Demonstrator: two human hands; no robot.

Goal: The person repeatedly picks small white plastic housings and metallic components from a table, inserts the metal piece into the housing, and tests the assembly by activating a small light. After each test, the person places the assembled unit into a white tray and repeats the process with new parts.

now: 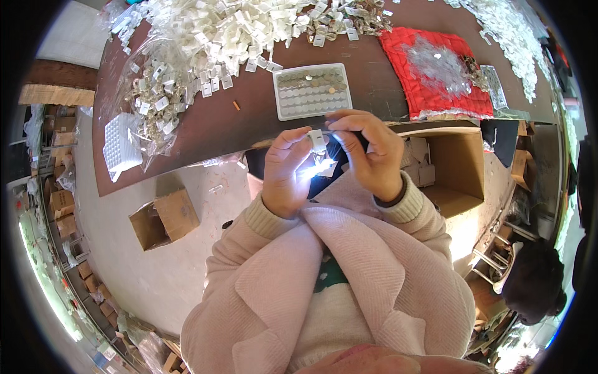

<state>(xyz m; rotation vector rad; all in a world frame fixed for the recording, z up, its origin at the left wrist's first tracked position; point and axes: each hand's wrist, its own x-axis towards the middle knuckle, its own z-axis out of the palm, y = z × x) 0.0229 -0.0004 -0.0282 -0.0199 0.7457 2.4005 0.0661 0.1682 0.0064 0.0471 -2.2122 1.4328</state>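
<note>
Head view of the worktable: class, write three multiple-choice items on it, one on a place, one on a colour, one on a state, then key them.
1. Where is the white compartment tray?
A. On the brown table, beyond the hands
B. On the floor
C. Inside the cardboard box

2. What colour is the quilted cloth?
A. Blue
B. Red
C. Green

3. How is the small white packet?
A. Lying on the tray
B. Dropped on the floor
C. Pinched between left hand and right hand

Key: A, it rests on the tabletop; B, plainly red; C, fingers of both hands grip it.
</note>
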